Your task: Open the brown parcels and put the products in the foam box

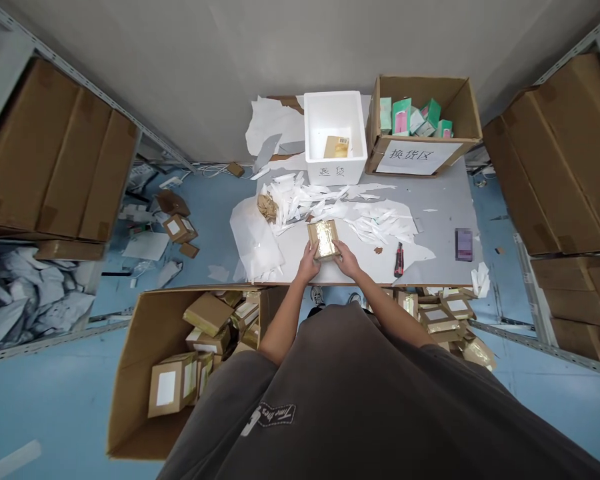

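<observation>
A small brown cardboard box (pixel 325 235), with shiny tape across its top, is held between both my hands over the front of the table (pixel 443 230). My left hand (pixel 309 261) grips its near left corner. On the near right corner, my right hand (pixel 347 259) has its fingers closed. The undersides of the fingers are hidden by the box. To the right lies a black and red utility knife (pixel 399 260). Shredded white paper strips (pixel 300 197) are heaped just beyond the box, and a crumpled brown paper ball (pixel 267 207) sits to the left.
A white foam bin (pixel 336 170) and a carton of green boxes (pixel 405 167) stand at the back. A phone (pixel 463 245) lies at right. Below the table, a large carton (pixel 135 373) holds several parcels; more parcels (pixel 440 320) are piled right. Shelves with cartons flank both sides.
</observation>
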